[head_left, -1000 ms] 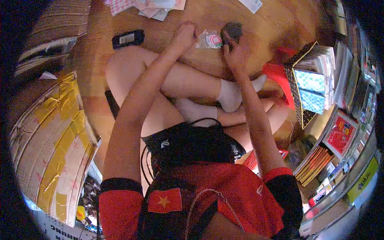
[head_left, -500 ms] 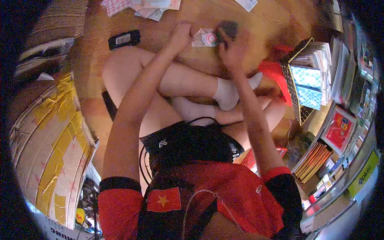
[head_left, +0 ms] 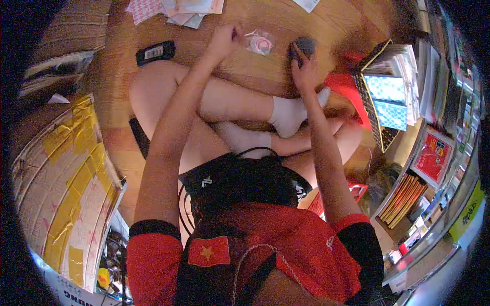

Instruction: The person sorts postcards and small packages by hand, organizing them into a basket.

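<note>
A small clear packet with a red and white round piece (head_left: 262, 45) lies on the wooden floor between my hands. At its left edge is my left hand (head_left: 226, 41), fingers closed near the packet's corner; whether they pinch it I cannot make out. My right hand (head_left: 304, 69) is wrapped over a dark rounded object (head_left: 302, 49), right of the packet and apart from it. A black item with a barcode label (head_left: 156, 53) lies on the floor to the left.
Papers and pink checked sheets (head_left: 191, 6) lie at the top. On the right stand a box of envelopes (head_left: 390, 97) and shelves with a red packet (head_left: 434, 156). A taped cardboard box (head_left: 64, 188) fills the left side. My crossed legs are below my hands.
My right hand has moved right with the dark object, away from the packet. My left hand has shifted slightly left and up. The packet now lies uncovered.
</note>
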Demonstrator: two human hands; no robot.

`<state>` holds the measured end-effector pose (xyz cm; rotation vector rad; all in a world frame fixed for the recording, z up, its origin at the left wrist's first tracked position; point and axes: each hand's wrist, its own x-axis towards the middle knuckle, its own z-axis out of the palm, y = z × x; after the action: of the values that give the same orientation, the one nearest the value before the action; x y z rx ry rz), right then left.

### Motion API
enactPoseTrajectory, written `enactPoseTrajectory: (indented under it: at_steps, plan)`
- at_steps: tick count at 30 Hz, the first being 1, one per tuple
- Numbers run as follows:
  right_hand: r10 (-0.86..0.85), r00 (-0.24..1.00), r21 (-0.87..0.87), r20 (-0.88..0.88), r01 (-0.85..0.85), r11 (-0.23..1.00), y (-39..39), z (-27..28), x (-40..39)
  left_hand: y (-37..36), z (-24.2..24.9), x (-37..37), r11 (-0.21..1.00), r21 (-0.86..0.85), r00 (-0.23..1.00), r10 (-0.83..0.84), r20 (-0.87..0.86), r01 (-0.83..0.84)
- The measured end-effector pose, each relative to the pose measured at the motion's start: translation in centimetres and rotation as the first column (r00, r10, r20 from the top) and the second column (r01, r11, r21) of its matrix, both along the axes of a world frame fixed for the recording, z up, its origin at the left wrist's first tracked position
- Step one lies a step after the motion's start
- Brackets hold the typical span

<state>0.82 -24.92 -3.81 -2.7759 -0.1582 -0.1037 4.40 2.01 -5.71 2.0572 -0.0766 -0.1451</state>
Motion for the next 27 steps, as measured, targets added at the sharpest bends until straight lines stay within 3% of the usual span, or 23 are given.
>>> enactPoseTrajectory:
  at_steps: [3,6,8,9,12,14,16,17,18,21,24,27]
  plan:
    - [-0.026,0.996,0.094,-0.083,0.034,0.995,-0.1,0.2,-1.2,0.2,6.2,-0.4,0.998,0.034,0.926,0.043,0.376,-0.06]
    - [-0.039,0.99,0.18,-0.137,0.064,0.982,-0.7,-0.4,-1.3,0.9,5.8,-1.3,0.965,0.242,0.854,-0.205,0.478,0.095]
    - [-0.055,0.988,0.158,-0.142,0.077,0.984,-0.9,-1.0,-1.3,0.4,5.3,-1.3,0.913,0.3,0.947,-0.312,0.078,0.276]
    - [-0.052,0.988,0.142,-0.146,0.073,0.987,-0.6,-0.4,-1.2,0.1,4.9,-1.2,0.88,0.3,0.929,-0.345,-0.133,0.369]
    - [-0.02,0.989,0.138,-0.144,0.04,0.99,-0.5,0.6,-1.2,-0.2,3.3,-1.2,0.955,0.049,0.956,-0.292,-0.027,0.293]
    - [0.021,0.993,0.201,-0.113,0.002,0.98,-1.3,-1.0,-0.9,-1.8,11.7,-2.6,0.985,-0.15,0.968,-0.043,0.249,0.082]
    - [-0.03,0.996,0.099,-0.088,0.039,0.994,-1.0,-1.5,-1.3,-3.4,19.9,-5.0,0.943,-0.331,0.89,0.14,0.435,0.014]
    - [-0.047,0.996,0.044,-0.079,0.05,0.998,-0.9,-1.5,-1.6,-3.8,21.6,-6.4,0.921,-0.382,0.878,0.121,0.462,0.074]
    - [-0.03,0.998,0.034,0.056,0.028,0.999,-0.5,-1.5,-1.5,-4.3,23.0,-8.2,0.891,-0.429,0.874,0.087,0.478,0.146]
    - [-0.047,0.995,0.041,-0.092,0.051,0.998,0.0,0.0,-1.2,-5.5,24.4,-11.9,0.788,-0.529,0.917,-0.111,0.382,0.316]
    - [-0.03,0.999,0.11,-0.037,0.034,0.993,-0.2,-0.7,-1.1,-6.0,24.0,-12.9,0.737,-0.573,0.929,-0.224,0.295,0.36]
    - [-0.072,0.986,0.105,-0.151,0.089,0.991,-0.1,-0.3,-1.2,-5.3,22.9,-11.2,0.758,-0.552,0.938,-0.26,0.229,0.346]
